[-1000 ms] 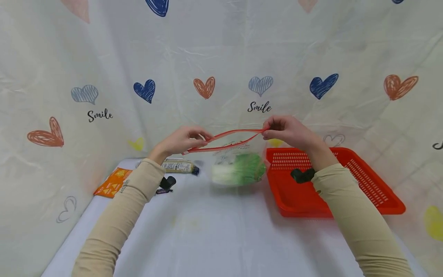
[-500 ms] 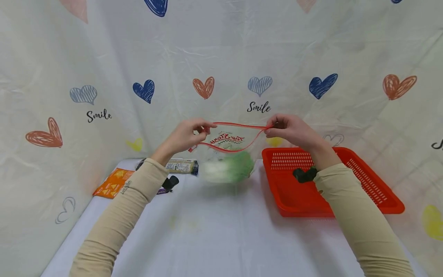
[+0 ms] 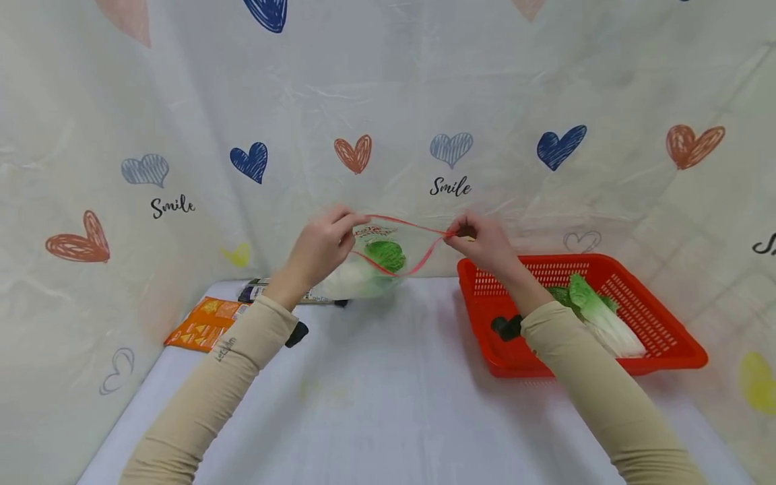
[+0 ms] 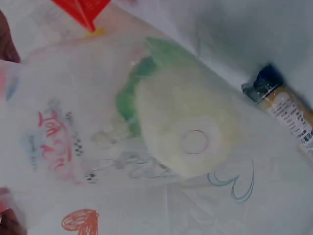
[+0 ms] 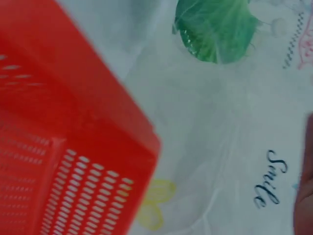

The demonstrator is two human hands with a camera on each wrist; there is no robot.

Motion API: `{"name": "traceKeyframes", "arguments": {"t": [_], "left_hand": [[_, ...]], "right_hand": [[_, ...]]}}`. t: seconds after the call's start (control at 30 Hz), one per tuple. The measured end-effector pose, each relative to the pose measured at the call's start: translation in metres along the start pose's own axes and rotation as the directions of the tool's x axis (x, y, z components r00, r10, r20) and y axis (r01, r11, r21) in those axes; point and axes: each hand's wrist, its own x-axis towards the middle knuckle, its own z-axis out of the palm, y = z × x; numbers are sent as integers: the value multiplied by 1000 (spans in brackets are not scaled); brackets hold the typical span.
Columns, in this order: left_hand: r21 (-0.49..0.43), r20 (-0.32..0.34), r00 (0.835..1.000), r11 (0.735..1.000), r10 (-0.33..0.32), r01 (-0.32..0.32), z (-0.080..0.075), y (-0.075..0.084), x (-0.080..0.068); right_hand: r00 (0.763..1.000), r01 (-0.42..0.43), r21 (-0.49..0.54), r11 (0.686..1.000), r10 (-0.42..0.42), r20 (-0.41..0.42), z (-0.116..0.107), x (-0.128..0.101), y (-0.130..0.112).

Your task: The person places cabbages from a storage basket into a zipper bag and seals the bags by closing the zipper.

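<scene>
My left hand (image 3: pixel 321 246) pinches one end of the red rim of a clear zip bag (image 4: pixel 58 142). My right hand (image 3: pixel 479 242) grips the opposite end of that rim, with thumb and fingertips together. Between them the bag's mouth gapes, raised over the table. Inside lies a napa cabbage (image 3: pixel 386 256), its green leaves toward the right and its pale base toward the left; the plastic blurs it. The left wrist view shows the cabbage's round white base (image 4: pixel 186 112) through the plastic. Red and black print marks the bag's side.
A red perforated basket (image 3: pixel 494 357) stands right, holding another napa cabbage (image 3: pixel 609 323) partly behind my right forearm. An orange snack packet (image 3: pixel 203 325) lies left. Behind my left forearm lies a long packet with a printed label (image 4: pixel 293 112). A heart-printed sheet (image 3: pixel 388 81) hangs behind.
The bag's mouth has spread wider and its lower part with the cabbage has swung left. My right hand has shifted left, and its forearm uncovers the cabbage in the basket.
</scene>
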Motion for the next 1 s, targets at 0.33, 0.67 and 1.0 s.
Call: {"name": "traceKeyframes", "arguments": {"t": [0.33,0.67,1.0], "left_hand": [[-97,494,865,984,-81,147,34,33,-46],[-179,462,879,959,-113,217,46,34,-20],[-323,410,899,897,-153,300,50,25,-23]], "right_hand": [[969,39,-154,987,1,247,19,-17,36],[967,8,-108,994,20,253,12,-23,42],[940,-283,46,958,268,210,-43,-33,66]]}}
